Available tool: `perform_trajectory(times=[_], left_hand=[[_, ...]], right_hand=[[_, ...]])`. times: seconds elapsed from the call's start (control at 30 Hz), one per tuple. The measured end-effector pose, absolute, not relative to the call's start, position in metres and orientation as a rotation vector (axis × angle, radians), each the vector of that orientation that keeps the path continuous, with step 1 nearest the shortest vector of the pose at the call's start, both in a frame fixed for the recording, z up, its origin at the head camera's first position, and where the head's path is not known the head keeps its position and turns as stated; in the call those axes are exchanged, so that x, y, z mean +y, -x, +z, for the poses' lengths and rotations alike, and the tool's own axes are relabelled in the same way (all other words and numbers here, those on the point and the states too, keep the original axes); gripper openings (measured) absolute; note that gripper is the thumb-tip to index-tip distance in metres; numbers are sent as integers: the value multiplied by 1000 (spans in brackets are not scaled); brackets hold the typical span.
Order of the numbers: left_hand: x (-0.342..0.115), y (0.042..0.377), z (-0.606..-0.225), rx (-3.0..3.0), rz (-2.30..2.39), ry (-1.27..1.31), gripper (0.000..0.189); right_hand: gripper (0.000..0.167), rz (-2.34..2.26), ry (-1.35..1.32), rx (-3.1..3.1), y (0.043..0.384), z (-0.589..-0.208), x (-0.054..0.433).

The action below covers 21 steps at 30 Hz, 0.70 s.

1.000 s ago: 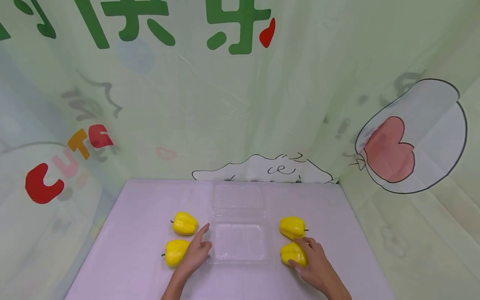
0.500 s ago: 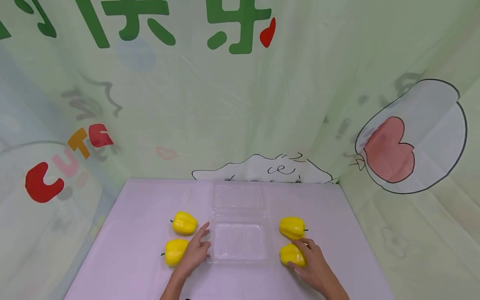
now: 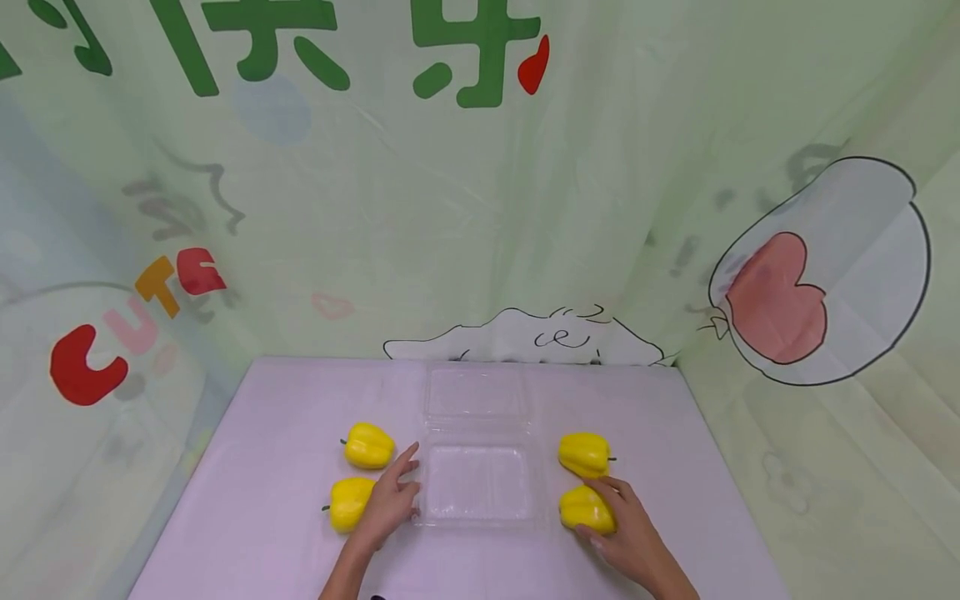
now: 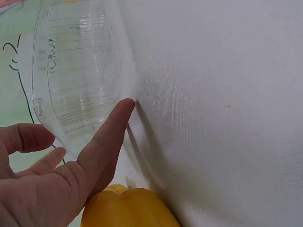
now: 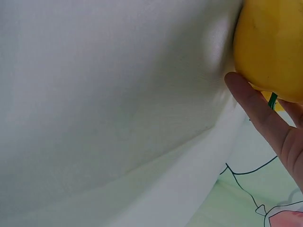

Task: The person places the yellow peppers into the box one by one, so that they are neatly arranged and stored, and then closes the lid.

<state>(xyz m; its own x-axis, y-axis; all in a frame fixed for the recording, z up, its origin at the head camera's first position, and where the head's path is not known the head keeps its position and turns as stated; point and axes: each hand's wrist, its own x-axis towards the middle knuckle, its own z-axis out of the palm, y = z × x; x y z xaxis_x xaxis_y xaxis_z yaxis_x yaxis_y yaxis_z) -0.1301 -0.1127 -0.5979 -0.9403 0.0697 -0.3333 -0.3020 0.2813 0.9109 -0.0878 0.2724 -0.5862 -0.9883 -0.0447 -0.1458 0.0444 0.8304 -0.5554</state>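
In the head view, my right hand (image 3: 630, 535) grips the near-right yellow bell pepper (image 3: 583, 509), with the thumb at its near side and fingers over its far side. Up close in the right wrist view, one fingertip (image 5: 235, 81) lies against the underside of that yellow bell pepper (image 5: 272, 47). My left hand (image 3: 387, 507) holds nothing, its fingers extended at the left edge of a clear plastic clamshell box (image 3: 480, 524). The left wrist view shows the fingers of the left hand (image 4: 71, 172) spread right beside the box's clear wall (image 4: 83, 61).
Another yellow bell pepper (image 3: 585, 454) sits just beyond the gripped one. To the left of the box lie two more, a far pepper (image 3: 369, 447) and a near pepper (image 3: 348, 504) partly behind the left hand. The box's lid (image 3: 477, 396) lies folded back on the pale table (image 3: 292, 417).
Almost nothing moves. Both hands and the gripped bell pepper shift only very slightly; the box and the other peppers stay where they were.
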Motion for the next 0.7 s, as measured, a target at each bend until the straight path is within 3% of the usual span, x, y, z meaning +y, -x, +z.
perform_trajectory(times=[0.7], left_hand=[[-113,127,-597,2251,1708,180,65]], right_hand=[[78,-1004,-62,2801,81,-589,276]])
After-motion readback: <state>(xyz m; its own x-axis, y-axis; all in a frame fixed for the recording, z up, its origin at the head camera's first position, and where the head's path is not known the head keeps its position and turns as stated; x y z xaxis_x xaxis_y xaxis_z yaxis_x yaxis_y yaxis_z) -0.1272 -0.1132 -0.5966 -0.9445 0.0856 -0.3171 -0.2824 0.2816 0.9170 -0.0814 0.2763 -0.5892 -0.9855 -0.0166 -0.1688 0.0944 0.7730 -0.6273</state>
